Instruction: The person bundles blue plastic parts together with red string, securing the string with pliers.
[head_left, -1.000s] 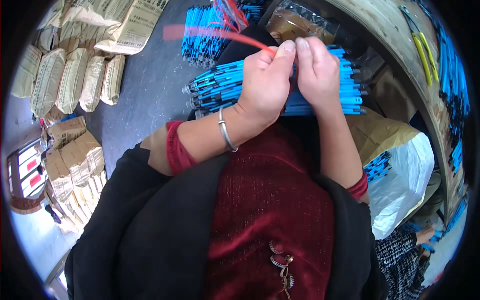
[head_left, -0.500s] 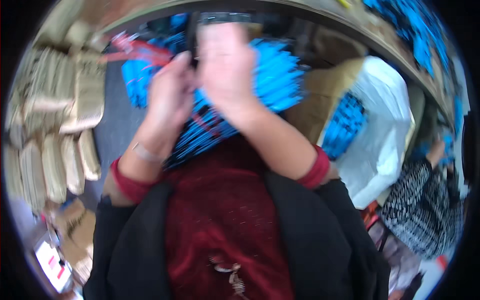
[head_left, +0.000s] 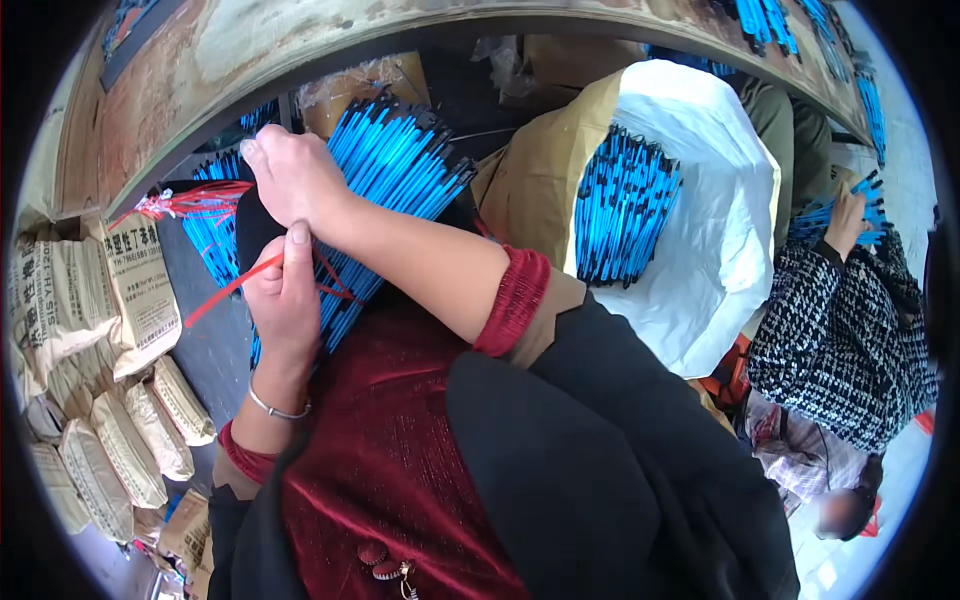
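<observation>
The blue sticks (head_left: 385,175) lie in a big bundle on the person's lap, right under both hands. The right hand (head_left: 295,175) reaches across to the left and rests on top of the bundle, fingers curled down over the sticks. The left hand (head_left: 285,300) sits lower, at the near end of the bundle, and pinches a red string (head_left: 230,287) between thumb and finger. The string runs out to the left from that hand. More red string (head_left: 185,203) lies in a loose bunch just left of the right hand. The sticks are long and thin. Their long way runs from the lower left, by the left hand, up to the upper right, where their dark tips fan out. To the right, near the bundle, a brown bag (head_left: 530,185) with a white liner (head_left: 720,220) stands open, and more blue sticks (head_left: 625,205) stand in it, pointing up and down. Along the left edge, tan paper sacks (head_left: 120,440) lie in a row on the floor, and one flat sack (head_left: 145,290) has a pale label with dark print. At the far right another person in a black and white checked coat (head_left: 835,340) holds blue sticks (head_left: 835,215) too.
</observation>
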